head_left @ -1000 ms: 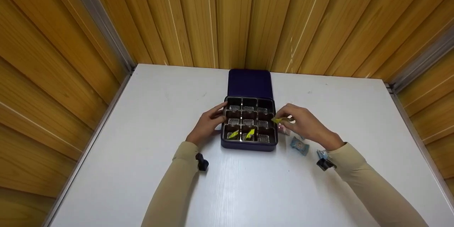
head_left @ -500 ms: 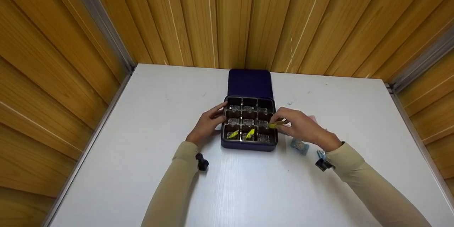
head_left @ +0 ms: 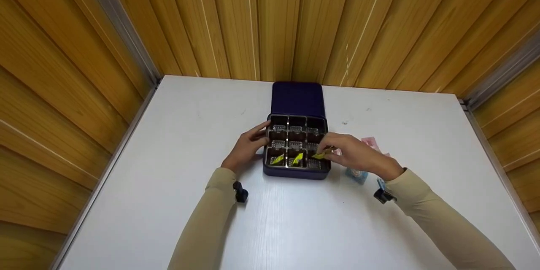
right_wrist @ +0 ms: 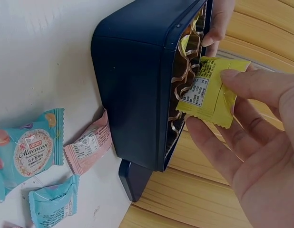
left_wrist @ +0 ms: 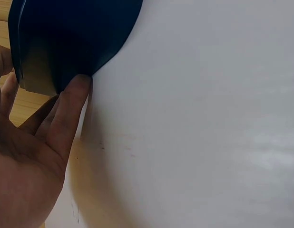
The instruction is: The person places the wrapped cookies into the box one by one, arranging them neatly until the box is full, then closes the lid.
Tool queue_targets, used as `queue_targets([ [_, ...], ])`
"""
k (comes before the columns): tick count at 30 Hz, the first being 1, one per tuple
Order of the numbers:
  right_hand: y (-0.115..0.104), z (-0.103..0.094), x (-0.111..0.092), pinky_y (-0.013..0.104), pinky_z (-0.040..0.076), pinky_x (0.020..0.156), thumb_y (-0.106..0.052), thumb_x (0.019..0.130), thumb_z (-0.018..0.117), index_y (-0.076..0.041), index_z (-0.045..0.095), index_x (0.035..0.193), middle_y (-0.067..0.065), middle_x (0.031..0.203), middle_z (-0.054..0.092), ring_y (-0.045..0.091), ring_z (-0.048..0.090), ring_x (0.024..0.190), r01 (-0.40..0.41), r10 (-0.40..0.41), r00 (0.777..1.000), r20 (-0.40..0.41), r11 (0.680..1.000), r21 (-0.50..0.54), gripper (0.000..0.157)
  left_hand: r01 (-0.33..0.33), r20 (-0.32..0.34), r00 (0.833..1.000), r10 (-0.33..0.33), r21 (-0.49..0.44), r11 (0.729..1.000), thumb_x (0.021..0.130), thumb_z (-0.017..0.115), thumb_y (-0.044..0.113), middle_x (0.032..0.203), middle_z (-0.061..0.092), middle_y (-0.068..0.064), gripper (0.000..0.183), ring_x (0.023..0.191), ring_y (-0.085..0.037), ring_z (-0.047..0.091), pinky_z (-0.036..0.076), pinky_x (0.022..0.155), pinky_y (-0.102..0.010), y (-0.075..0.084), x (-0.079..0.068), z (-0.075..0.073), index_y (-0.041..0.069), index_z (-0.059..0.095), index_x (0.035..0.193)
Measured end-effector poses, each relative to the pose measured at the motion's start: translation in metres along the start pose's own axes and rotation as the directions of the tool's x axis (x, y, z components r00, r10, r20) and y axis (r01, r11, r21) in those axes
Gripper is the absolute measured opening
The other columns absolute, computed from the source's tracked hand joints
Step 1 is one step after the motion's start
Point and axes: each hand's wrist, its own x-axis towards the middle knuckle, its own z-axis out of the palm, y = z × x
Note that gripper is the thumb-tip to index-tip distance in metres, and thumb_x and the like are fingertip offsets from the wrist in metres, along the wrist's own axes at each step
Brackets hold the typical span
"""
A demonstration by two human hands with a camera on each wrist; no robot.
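Observation:
A dark blue box [head_left: 295, 174] with a compartmented dark tray stands on the table. My left hand [head_left: 246, 147] rests its fingers against the box's left side and rim; in the left wrist view its extended fingers touch the blue wall. My right hand [head_left: 352, 152] pinches a yellow wrapped candy [right_wrist: 211, 90] between thumb and fingers, over the front right compartment. Two other yellow candies lie in the front row, the left candy [head_left: 277, 160] and the middle candy [head_left: 298, 159]. The middle and back compartments show only bare tray bottoms.
The blue lid [head_left: 297, 98] lies flat behind the box. Right of the box are a blue Macacon packet [right_wrist: 33, 152], a smaller blue packet [right_wrist: 54, 202] and a pink packet [right_wrist: 90, 145]. Wood-panelled walls [head_left: 274, 21] enclose the white table [head_left: 202, 105].
My right hand has carried the yellow candy left and toward the front, from the box's right rim to over the front right compartment. The left hand and box have stayed put.

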Motion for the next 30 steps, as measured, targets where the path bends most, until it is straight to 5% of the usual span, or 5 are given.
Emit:
queue_targets([
  [10,0.001,0.005,0.002,0.034,0.057,0.077,0.013,0.092,0.075,-0.008,0.073,0.11,0.002,0.109,0.07,0.017,0.065,0.092,0.005,-0.005,0.999,0.035,1.0,-0.008,0.028,0.014,0.0,1.0,-0.014,-0.054,0.998,0.104,0.064,0.015,0.152,0.056,-0.017,0.06,0.132,-0.033,0.06,0.057,0.098,-0.054,-0.002,0.001,0.0,0.03,0.05,0.161],
  [30,0.002,0.011,0.001,0.042,0.06,0.086,0.011,0.093,0.075,-0.008,0.073,0.111,0.002,0.11,0.069,0.021,0.069,0.104,-0.026,0.026,0.997,0.068,1.0,-0.004,0.026,0.005,0.002,1.0,-0.005,-0.036,0.999,0.104,0.062,0.014,0.152,0.056,-0.017,0.062,0.13,-0.032,0.062,0.059,0.094,-0.052,-0.002,0.0,0.0,0.03,0.049,0.162],
])
